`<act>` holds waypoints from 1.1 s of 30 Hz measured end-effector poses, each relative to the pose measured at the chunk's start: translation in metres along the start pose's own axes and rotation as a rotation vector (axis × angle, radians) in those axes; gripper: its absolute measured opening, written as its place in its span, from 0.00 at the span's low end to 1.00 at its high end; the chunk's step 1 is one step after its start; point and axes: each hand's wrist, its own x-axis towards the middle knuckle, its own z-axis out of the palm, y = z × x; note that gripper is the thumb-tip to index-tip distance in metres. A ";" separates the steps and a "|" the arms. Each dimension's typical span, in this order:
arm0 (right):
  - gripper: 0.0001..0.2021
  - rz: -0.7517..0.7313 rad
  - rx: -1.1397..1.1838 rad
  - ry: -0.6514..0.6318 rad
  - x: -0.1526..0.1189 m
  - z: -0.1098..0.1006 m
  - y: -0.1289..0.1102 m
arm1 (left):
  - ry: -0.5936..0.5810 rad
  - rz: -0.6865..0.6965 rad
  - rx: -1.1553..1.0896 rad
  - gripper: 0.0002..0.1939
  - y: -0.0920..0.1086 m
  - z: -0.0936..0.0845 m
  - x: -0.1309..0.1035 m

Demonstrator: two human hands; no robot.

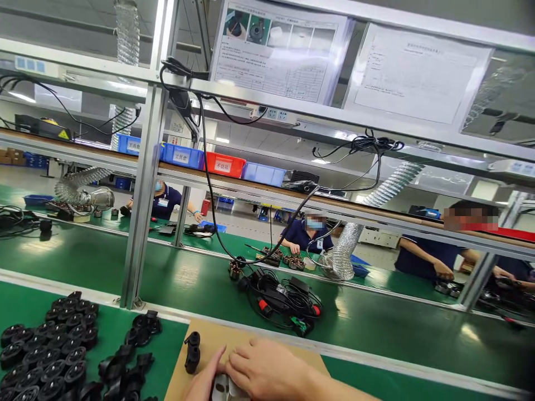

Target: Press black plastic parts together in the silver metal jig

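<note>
At the bottom of the view, my left hand (205, 377) and my right hand (267, 368) come together around a pale grey piece with dark round holes (220, 388). My right hand's fingers curl over its top and far side. My left hand is closed along its left side, with most of its fingers hidden or cut off by the frame's edge. Under them lies a brown cardboard sheet (177, 384). Two small black round plastic parts (193, 352) rest on the cardboard, just left of my hands.
Many black round housings (50, 351) crowd the green bench at left, beside loose black curved parts (125, 370). A metal post (144, 195) rises in front. Beyond it lie bundled black cables (280, 298) and co-workers (307, 231). Colored bins (224, 165) line the shelf.
</note>
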 end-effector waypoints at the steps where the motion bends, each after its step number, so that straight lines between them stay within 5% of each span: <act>1: 0.17 -0.076 0.028 -0.037 0.006 -0.003 0.005 | -0.003 -0.004 -0.002 0.45 -0.003 0.001 0.002; 4: 0.15 -0.131 0.053 -0.261 0.029 0.001 0.012 | -0.022 -0.006 -0.006 0.46 -0.013 0.004 0.007; 8: 0.15 0.190 0.038 -0.524 0.044 0.010 0.000 | -0.074 0.023 0.002 0.54 -0.029 0.004 0.012; 11: 0.18 0.216 0.039 -0.371 0.031 0.001 -0.005 | -0.078 0.099 0.016 0.58 -0.038 0.004 0.010; 16: 0.12 -0.152 -0.003 -0.044 0.004 -0.015 0.012 | -0.029 0.287 -0.035 0.59 -0.045 0.007 0.002; 21: 0.13 -0.304 0.055 -0.106 0.015 -0.004 0.025 | 0.014 0.210 -0.019 0.58 -0.041 0.012 0.000; 23: 0.20 -0.207 0.139 -0.223 0.024 -0.001 0.020 | 0.035 0.141 -0.011 0.60 -0.036 0.014 -0.002; 26: 0.27 0.218 0.242 -0.381 0.030 -0.004 0.002 | 0.055 0.103 -0.040 0.62 -0.025 0.016 -0.005; 29: 0.30 0.507 0.295 -0.394 0.023 -0.010 -0.014 | 0.063 0.089 -0.058 0.61 -0.017 0.015 -0.010; 31: 0.32 0.486 0.284 -0.328 0.011 -0.015 -0.016 | 0.062 0.089 -0.040 0.59 -0.014 0.013 -0.013; 33: 0.29 0.298 0.199 -0.228 0.000 -0.018 -0.009 | 0.062 0.083 -0.020 0.59 -0.012 0.012 -0.014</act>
